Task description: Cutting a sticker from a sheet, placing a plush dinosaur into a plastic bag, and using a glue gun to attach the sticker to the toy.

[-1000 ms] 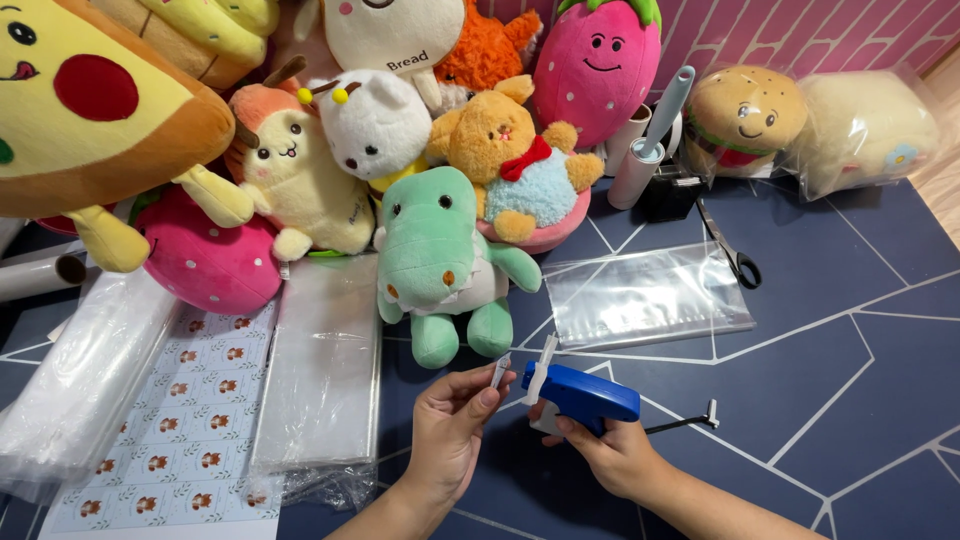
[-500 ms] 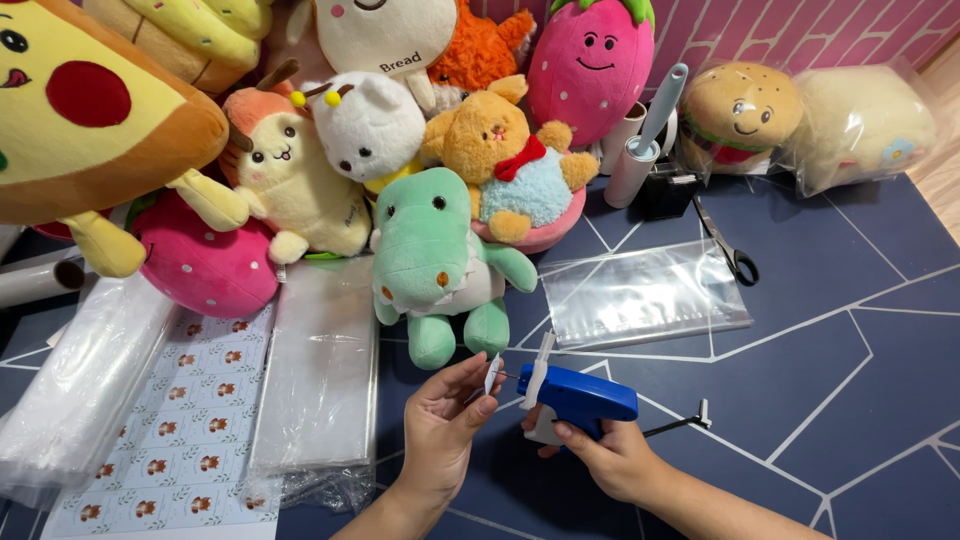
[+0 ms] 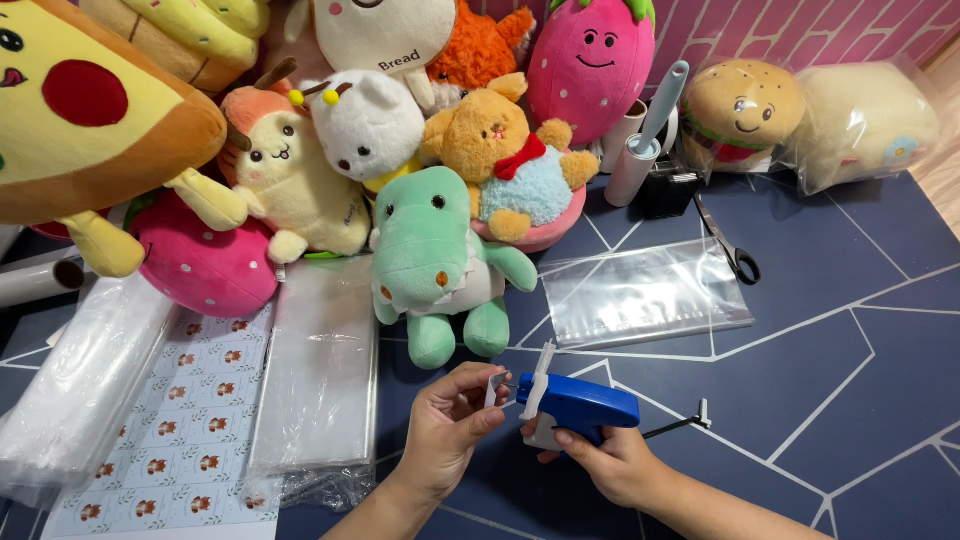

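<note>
Gripping a blue tagging gun (image 3: 575, 405) from below, right hand (image 3: 610, 465) at 5 o'clock has fingers wrapped on its body. Left hand (image 3: 447, 430) at 6 o'clock pinches a small white tag (image 3: 492, 390) at the gun's needle tip. Green crocodile plush (image 3: 435, 265) sits just above at 12; clear bag (image 3: 640, 295) at 2 o'clock.
</note>
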